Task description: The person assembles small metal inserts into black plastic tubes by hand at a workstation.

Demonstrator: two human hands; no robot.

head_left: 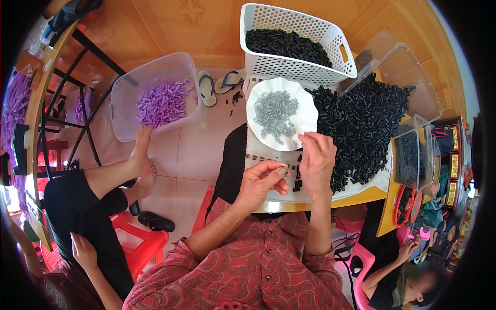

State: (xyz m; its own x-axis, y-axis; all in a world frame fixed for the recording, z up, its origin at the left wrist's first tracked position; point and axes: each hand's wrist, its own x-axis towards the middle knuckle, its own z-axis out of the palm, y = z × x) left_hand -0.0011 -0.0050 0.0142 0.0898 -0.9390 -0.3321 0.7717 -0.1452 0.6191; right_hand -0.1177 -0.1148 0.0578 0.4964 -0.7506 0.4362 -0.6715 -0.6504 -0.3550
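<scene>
In front of my body, my left hand (pixel 262 182) is closed, its thumb pressed against the forefinger. Whatever lies in that pinch is too small to make out. My right hand (pixel 316 159) has its fingertips drawn together by the near right rim of a white plate (pixel 306 106) with a wavy edge. Any small thing between those fingers is hidden. On the plate lies a heap of small see-through grey pieces (pixel 276 111). A large pile of short black tube-like pieces (pixel 356 129) spreads over the table to the right of the plate and hand.
A white perforated basket (pixel 294 64) of black pieces stands behind the plate. See-through bins (pixel 413 150) stand at right. On the floor at left are a plastic tub (pixel 121 121) with purple pieces and sandals (pixel 207 89). Other people sit on both sides.
</scene>
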